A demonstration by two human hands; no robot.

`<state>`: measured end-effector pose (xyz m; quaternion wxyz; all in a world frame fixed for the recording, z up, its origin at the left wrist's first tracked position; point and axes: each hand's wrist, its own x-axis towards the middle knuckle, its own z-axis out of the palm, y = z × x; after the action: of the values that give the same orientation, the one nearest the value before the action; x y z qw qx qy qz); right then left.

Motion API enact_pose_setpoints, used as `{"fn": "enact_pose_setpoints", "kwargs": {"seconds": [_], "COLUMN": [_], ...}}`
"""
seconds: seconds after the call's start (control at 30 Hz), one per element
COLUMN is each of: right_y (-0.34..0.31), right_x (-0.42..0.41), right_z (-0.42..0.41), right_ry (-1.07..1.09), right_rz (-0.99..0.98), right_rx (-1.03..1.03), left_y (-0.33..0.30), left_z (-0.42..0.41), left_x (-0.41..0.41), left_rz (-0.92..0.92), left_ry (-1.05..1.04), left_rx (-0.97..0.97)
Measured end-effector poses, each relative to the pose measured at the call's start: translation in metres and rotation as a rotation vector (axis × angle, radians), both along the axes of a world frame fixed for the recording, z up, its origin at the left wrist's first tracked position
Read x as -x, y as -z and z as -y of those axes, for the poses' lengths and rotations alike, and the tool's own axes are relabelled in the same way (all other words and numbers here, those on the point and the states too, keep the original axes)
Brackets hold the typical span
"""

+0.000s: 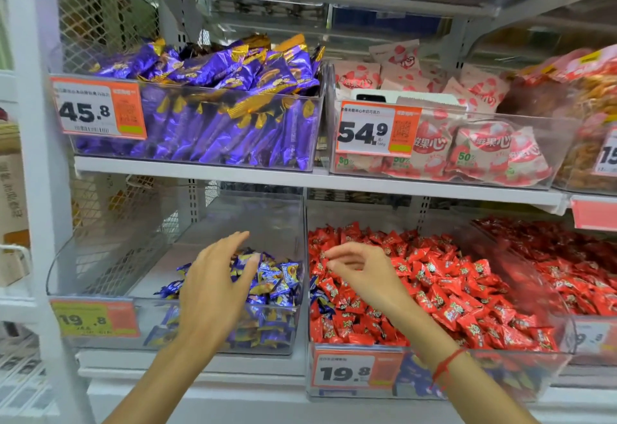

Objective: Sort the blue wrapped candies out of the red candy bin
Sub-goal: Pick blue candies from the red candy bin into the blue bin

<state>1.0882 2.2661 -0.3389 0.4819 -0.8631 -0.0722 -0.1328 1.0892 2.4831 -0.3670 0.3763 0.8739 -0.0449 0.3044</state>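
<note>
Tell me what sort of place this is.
Most likely a shop's loose-candy aisle: clear bins of wrapped sweets on white shelving, each bearing an orange price tag.

Upper left of the frame, a clear bin (pixel 300 129) holds purple-and-gold wrapped bars (pixel 213 73) behind a 45.8 price tag (pixel 98 108). To its right, pink strawberry-print packets (pixel 467 153) fill another bin tagged 54.9 (pixel 377 129), with a white phone (pixel 397 98) lying among them.
</note>
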Motion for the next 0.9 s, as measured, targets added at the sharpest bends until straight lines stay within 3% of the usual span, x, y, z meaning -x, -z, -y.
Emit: {"fn": "enact_pose_setpoints", "kwargs": {"seconds": [0.1, 0.23, 0.4, 0.57, 0.67, 0.73, 0.9], "right_y": [0.023, 0.037, 0.034, 0.018, 0.007, -0.004, -0.029], "right_x": [-0.025, -0.047, -0.053, -0.04, -0.015, 0.004, 0.03], "right_z": [-0.002, -0.013, -0.016, 0.01, 0.03, 0.034, 0.008], "right_ry": [-0.076, -0.17, 0.018, 0.087, 0.068, 0.002, -0.211], "right_rz": [-0.065, -0.135, 0.06, 0.002, -0.052, -0.132, -0.203], "right_rx": [0.427, 0.833, 1.054, 0.747, 0.37, 0.048, -0.238], "left_y": [0.0, 0.003, 0.01, 0.006, 0.003, 0.0, -0.013], "left_z": [0.006, 0.027, 0.026, 0.027, 0.031, 0.038, 0.057], "left_x": [0.006, 0.021, 0.019, 0.025, 0.026, 0.029, 0.037], "left_rz": [-0.028, -0.06, -0.06, -0.073, -0.065, -0.048, -0.005], "left_ry": [0.181, 0.438, 0.429, 0.438, 0.42, 0.419, 0.465], "left_rx": [-0.069, -0.221, -0.27, -0.243, -0.149, -0.073, 0.179]}}
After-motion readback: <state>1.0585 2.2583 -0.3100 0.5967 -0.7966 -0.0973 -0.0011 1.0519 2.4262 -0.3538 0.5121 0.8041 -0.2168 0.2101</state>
